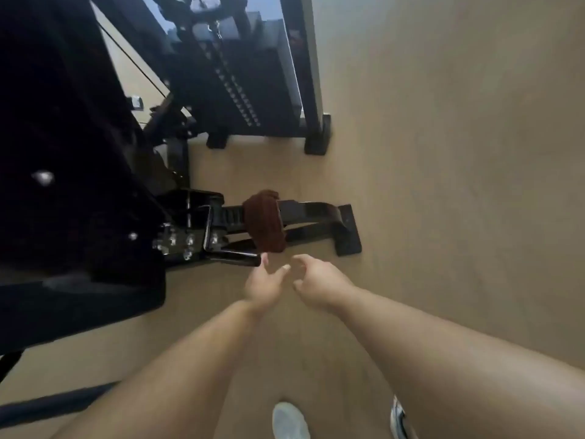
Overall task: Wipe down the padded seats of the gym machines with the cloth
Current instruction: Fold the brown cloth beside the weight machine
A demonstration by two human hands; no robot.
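Both of your hands are stretched out in front of you over the floor (443, 153), bare forearms coming in from the bottom of the view. Your left hand (264, 285) has its grip open, palm turned inward, fingers straight and holding nothing. Your right hand (316, 282) sits just beside it, fingers loosely curled, its grip also on nothing. The cloth (264, 221) is just beyond your fingertips, apart from both hands: a brown, nubbly piece of towelling, folded thick and draped over the machine's foot bar (304, 210), hanging down on both sides of it. That bar is glossy black metal, flat and arched, ending to the right of your hands in a flat rectangular foot plate (349, 231). To the left of your left hand a black steel bracket (190, 229) studded with shiny bolt heads joins the bar to the frame, and beyond that a broad, dark padded seat (72, 185) fills the left side, its surface too dim to read. Further ahead stands a weight stack (243, 90) of dark plates with a row of pin holes. The floor is smooth, tan and matte. Below your arms show the toes of two pale shoes (289, 419).
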